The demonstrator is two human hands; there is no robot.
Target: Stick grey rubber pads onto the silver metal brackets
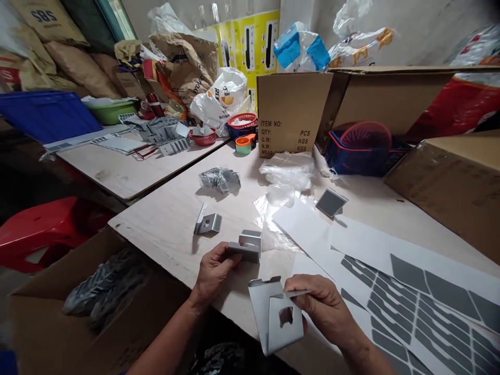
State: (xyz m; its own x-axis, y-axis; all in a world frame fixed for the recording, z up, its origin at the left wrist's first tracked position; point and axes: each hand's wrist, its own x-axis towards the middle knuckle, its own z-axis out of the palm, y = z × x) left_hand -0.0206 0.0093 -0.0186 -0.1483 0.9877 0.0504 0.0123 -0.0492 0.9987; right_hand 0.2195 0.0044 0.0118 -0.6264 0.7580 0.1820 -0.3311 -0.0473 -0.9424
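Note:
My left hand [214, 271] grips a small grey metal bracket [247, 247] resting on the wooden table [167, 219]. A larger folded grey metal bracket [276, 315] with a square cutout is held by my right hand [320, 307] at the table's near edge. Another bracket [207, 221] stands alone a little beyond my left hand. Right of my hands lie white backing sheets with grey die-cut stickers [422, 302]. A single grey square pad [331, 202] lies further back.
Clear plastic bags [287, 177] and a bagged bundle of brackets [219, 180] lie mid-table. Cardboard boxes [292, 112] and a blue basket [359, 156] stand behind. An open carton with bagged parts [97, 291] sits at lower left, beside a red stool [39, 229].

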